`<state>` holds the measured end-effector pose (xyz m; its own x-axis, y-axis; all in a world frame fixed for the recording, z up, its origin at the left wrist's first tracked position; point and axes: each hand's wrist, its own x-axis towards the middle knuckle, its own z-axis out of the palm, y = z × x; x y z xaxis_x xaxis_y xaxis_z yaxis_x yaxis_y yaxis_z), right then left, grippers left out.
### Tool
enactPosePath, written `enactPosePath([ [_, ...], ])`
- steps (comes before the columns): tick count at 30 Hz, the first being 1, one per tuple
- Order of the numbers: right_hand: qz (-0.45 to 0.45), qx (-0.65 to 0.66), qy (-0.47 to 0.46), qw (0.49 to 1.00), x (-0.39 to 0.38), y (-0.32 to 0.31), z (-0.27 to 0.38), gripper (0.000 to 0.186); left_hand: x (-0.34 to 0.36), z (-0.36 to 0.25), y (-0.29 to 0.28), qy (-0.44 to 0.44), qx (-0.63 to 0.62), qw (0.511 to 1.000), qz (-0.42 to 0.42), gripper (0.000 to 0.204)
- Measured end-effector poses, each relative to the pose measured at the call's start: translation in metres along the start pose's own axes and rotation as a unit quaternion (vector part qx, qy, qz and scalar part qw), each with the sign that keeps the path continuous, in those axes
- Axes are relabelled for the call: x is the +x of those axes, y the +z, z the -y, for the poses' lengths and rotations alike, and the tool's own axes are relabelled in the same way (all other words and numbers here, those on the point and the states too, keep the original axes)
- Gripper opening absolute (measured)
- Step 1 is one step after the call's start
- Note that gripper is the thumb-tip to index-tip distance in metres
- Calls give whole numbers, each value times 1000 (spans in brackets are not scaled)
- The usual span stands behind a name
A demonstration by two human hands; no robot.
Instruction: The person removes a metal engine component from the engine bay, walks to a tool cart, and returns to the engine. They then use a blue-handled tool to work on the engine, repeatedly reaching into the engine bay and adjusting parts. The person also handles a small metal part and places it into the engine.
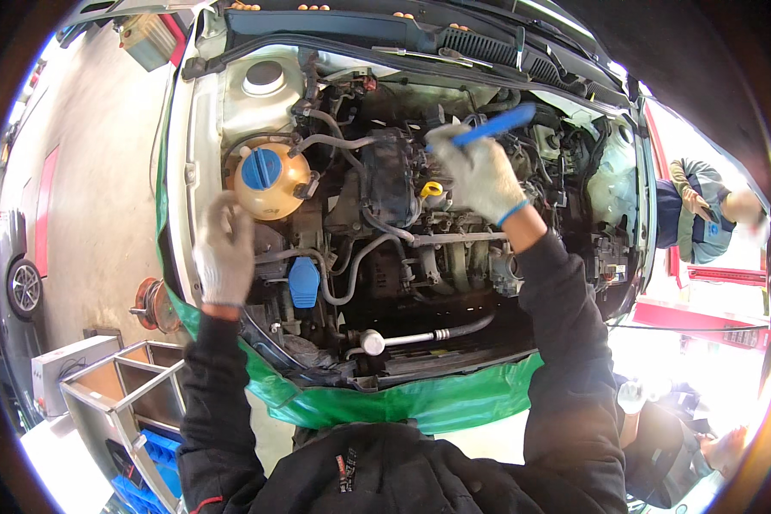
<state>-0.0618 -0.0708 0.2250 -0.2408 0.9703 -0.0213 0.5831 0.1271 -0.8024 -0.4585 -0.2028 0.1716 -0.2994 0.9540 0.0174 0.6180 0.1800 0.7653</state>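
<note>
Blue bar (507,122), right hand (480,174) gripping it, blurred left hand (225,250) beside amber tank (295,184), left grip unclear

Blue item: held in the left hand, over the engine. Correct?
Wrong hand: the head view shows the blue item held in the right hand. Over the engine is correct.

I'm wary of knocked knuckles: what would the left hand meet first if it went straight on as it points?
Probably the round orange tank with the blue cap, just beyond the left hand, though depth is unclear here.
</note>
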Motion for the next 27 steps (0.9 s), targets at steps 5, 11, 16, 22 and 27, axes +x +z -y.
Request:
enactPosePath([
  [5, -33, 13, 133, 990, 56, 6, -77, 36, 56, 78, 20, 128, 316, 939, -44, 62],
  [11, 18, -7, 187, 982, 76, 35, -128, 37, 70, 103, 32, 126, 357, 922, -81, 68],
  [16, 48, 75, 226, 970, 91, 38, -148, 32, 69, 96, 32, 99, 370, 921, -76, 68],
  [22, 58, 70, 202, 975, 88, 37, -160, 29, 69, 96, 31, 105, 364, 921, -84, 67],
  [27, 83, 86, 199, 973, 74, 31, -146, 25, 69, 96, 32, 107, 360, 922, -89, 66],
])
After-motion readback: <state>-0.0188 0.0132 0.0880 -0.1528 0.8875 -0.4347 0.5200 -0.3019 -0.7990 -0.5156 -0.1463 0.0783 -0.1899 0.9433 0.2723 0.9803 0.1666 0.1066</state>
